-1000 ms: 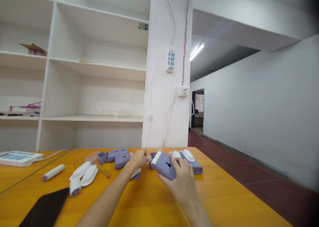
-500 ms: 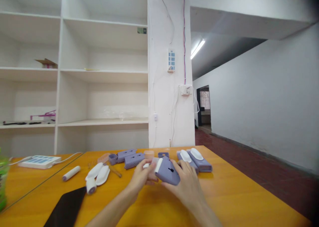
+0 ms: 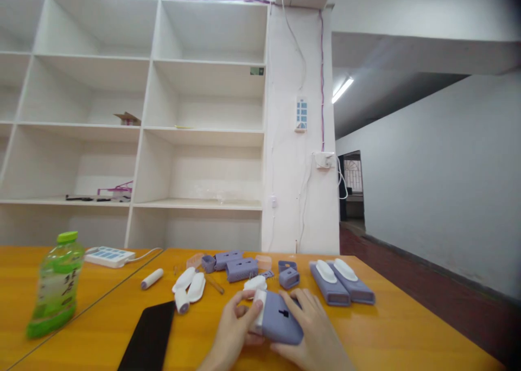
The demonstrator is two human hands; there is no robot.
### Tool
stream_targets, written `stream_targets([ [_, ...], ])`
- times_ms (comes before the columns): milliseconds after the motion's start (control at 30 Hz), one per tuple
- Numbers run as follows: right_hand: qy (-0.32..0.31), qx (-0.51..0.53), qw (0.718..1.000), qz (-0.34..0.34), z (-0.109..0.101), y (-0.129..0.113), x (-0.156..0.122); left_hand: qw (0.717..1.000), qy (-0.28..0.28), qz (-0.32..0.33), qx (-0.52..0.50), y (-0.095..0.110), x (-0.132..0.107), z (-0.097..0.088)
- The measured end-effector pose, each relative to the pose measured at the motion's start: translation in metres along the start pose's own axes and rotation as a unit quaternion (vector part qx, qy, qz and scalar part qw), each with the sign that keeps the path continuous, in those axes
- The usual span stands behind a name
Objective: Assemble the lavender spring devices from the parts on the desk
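Note:
A purple plastic case (image 3: 273, 326) with a black keyhole-like slot is held between my two hands, low over the table. My right hand (image 3: 311, 330) wraps around its body from the right. The fingers of my left hand (image 3: 231, 325) pinch the white end piece (image 3: 259, 306) at the case's left end; whether that piece is fully seated, I cannot tell. Just beyond my hands lie a white oval part (image 3: 255, 284) and a small purple block (image 3: 289, 278). To the right, two purple cases (image 3: 331, 294) with white oval parts on top lie side by side.
Behind lie more purple cases (image 3: 242, 270). Leftward are white oval parts (image 3: 197, 288), a white cylinder (image 3: 152, 279), a thin brown stick (image 3: 215, 284), a black flat slab (image 3: 148, 336), a green bottle (image 3: 56, 292) and a power strip (image 3: 109, 257). White shelves (image 3: 199, 205) stand behind the table.
My view has swung left and up, bringing the green bottle into sight. Both hands still hold the purple case, now lower in view. More of the white end piece shows under my left thumb.

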State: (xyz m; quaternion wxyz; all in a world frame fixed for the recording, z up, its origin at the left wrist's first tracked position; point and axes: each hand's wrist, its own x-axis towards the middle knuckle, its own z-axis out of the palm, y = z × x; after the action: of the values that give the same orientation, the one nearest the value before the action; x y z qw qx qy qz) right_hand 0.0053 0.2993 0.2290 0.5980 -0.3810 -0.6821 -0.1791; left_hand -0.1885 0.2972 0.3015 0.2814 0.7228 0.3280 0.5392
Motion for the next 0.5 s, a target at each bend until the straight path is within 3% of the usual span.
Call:
stream_targets([
  [167, 0.007, -0.021, 0.999, -0.023, 0.008, 0.001, 0.000, 1.000, 0.011, 0.026, 0.005, -0.008, -0.003, -0.002],
  [500, 0.096, -0.046, 0.991, -0.082, 0.017, 0.002, -0.007, 0.999, 0.011, 0.020, -0.024, -0.015, -0.007, 0.005],
])
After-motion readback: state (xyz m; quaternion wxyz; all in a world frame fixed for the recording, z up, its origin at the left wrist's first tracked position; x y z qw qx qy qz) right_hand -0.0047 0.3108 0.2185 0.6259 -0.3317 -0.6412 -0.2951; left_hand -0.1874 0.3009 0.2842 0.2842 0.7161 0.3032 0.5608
